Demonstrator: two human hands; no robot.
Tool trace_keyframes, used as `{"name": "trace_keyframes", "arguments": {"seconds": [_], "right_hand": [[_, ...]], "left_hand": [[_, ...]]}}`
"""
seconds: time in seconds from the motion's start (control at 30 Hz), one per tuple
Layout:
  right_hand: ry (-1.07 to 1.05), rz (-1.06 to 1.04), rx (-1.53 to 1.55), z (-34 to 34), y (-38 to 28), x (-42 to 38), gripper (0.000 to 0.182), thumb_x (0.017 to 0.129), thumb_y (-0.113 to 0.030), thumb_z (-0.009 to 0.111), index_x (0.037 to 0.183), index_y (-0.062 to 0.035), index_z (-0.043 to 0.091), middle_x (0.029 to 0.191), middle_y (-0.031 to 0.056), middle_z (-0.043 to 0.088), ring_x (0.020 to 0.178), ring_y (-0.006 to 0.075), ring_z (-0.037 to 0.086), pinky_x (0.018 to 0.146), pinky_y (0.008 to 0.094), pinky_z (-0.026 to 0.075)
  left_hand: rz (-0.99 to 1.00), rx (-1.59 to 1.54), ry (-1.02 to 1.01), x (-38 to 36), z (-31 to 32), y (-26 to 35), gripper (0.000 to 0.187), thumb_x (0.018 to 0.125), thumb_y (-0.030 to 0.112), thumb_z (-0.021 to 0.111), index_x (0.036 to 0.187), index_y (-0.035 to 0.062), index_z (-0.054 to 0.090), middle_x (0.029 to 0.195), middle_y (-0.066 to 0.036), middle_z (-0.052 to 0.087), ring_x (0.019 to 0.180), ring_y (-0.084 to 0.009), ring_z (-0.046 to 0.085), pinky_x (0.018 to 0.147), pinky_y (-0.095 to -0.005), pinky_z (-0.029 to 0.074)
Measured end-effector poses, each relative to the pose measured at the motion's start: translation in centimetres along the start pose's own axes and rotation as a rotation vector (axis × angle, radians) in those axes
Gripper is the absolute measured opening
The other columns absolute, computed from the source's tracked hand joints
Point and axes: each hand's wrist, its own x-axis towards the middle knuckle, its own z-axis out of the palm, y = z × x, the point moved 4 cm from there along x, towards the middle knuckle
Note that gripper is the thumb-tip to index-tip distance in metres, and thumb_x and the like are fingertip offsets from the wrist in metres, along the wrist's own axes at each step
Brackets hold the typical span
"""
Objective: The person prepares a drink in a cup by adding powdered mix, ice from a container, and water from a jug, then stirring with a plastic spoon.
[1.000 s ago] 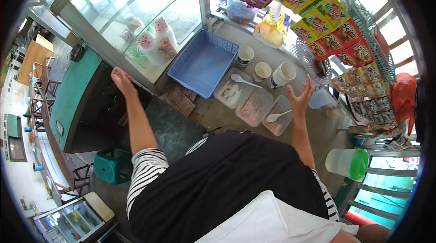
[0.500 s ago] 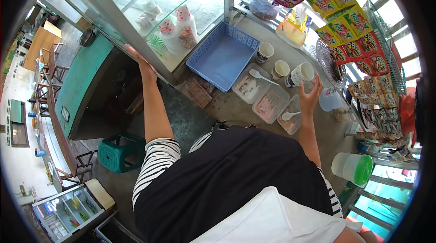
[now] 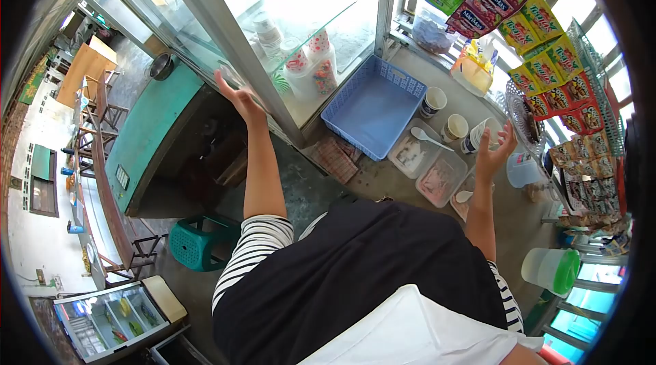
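My left hand [image 3: 242,100] is raised beside the metal-framed glass display case [image 3: 236,30], fingers stretched out and nothing in them. It overlaps the lower edge of the case in this view. Over the counter, my right hand [image 3: 493,152] has its fingers spread and slightly curved, holding nothing. Just behind its fingers stands a stack of paper cups [image 3: 474,139]. Closer to the case are two more paper cups [image 3: 433,101]. Plastic containers, one with whitish contents [image 3: 413,150] and one with pinkish contents [image 3: 439,180], lie to the left of that hand. White spoons [image 3: 430,138] rest on them.
A blue plastic basket [image 3: 372,109] sits on the counter beside a checked cloth [image 3: 336,159]. Drink sachets [image 3: 540,44] hang at the right, above a lidded tub [image 3: 547,271]. A green stool [image 3: 198,245] and a teal-topped counter [image 3: 154,119] are at my left.
My view has turned, so the counter and case sit further right in the picture. Both hands stay raised and open, the right one still near the stacked cups.
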Motion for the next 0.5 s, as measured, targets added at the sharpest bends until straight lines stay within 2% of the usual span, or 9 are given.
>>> {"name": "trace_keyframes", "arguments": {"seconds": [0.07, 0.2, 0.27, 0.3, 0.37, 0.5], "right_hand": [[0.006, 0.000, 0.014, 0.4, -0.8, -0.2, 0.061, 0.086, -0.019, 0.074, 0.141, -0.0066, 0.050, 0.126, 0.0104, 0.053, 0.104, 0.0222, 0.052, 0.088, 0.0388, 0.044], [0.040, -0.024, 0.040, 1.3, -1.1, -0.7, 0.059, 0.087, -0.018, 0.073, 0.140, -0.0068, 0.050, 0.124, 0.0105, 0.053, 0.104, 0.0226, 0.052, 0.087, 0.0387, 0.044], [0.038, -0.029, 0.035, 1.7, -1.1, -0.8, 0.059, 0.087, -0.017, 0.073, 0.140, -0.0067, 0.050, 0.123, 0.0105, 0.053, 0.104, 0.0226, 0.053, 0.088, 0.0386, 0.044], [0.032, -0.027, 0.041, 1.8, -1.3, -0.7, 0.058, 0.086, -0.016, 0.073, 0.140, -0.0065, 0.050, 0.123, 0.0105, 0.053, 0.104, 0.0226, 0.053, 0.088, 0.0385, 0.044], [0.029, -0.033, 0.034, 1.7, -1.7, -0.4, 0.058, 0.087, -0.016, 0.072, 0.139, -0.0063, 0.050, 0.123, 0.0105, 0.053, 0.104, 0.0225, 0.053, 0.088, 0.0384, 0.044], [0.032, -0.009, 0.067, 1.4, -2.2, 0.6, 0.056, 0.087, -0.015, 0.072, 0.138, -0.0056, 0.051, 0.123, 0.0105, 0.053, 0.104, 0.0221, 0.053, 0.087, 0.0382, 0.044]], "left_hand": [[0.107, -0.033, 0.060, 1.7, 1.1, 1.8, 0.089, 0.101, 0.067, 0.031, 0.155, -0.0017, 0.018, 0.160, -0.020, 0.019, 0.150, -0.0321, 0.016, 0.122, -0.0464, 0.011], [0.141, 0.035, 0.098, 2.7, 0.4, 1.3, 0.087, 0.101, 0.065, 0.032, 0.154, -0.0025, 0.022, 0.157, -0.022, 0.026, 0.147, -0.0338, 0.025, 0.120, -0.0472, 0.017], [0.234, 0.172, 0.129, 2.9, 0.2, 1.7, 0.086, 0.101, 0.065, 0.033, 0.152, -0.0041, 0.027, 0.153, -0.024, 0.035, 0.145, -0.0356, 0.031, 0.119, -0.0473, 0.022], [0.227, 0.167, 0.129, 3.1, 0.1, 1.6, 0.086, 0.101, 0.065, 0.033, 0.152, -0.0041, 0.027, 0.153, -0.024, 0.035, 0.145, -0.0356, 0.031, 0.119, -0.0473, 0.022], [0.198, 0.099, 0.099, 3.4, -0.1, 1.3, 0.093, 0.097, 0.070, 0.040, 0.153, -0.0034, 0.024, 0.158, -0.019, 0.026, 0.147, -0.0290, 0.025, 0.120, -0.0444, 0.019], [0.202, 0.109, 0.108, 4.4, -0.6, 0.5, 0.091, 0.098, 0.068, 0.039, 0.152, -0.0036, 0.026, 0.156, -0.019, 0.029, 0.147, -0.0293, 0.027, 0.120, -0.0445, 0.020]]}}
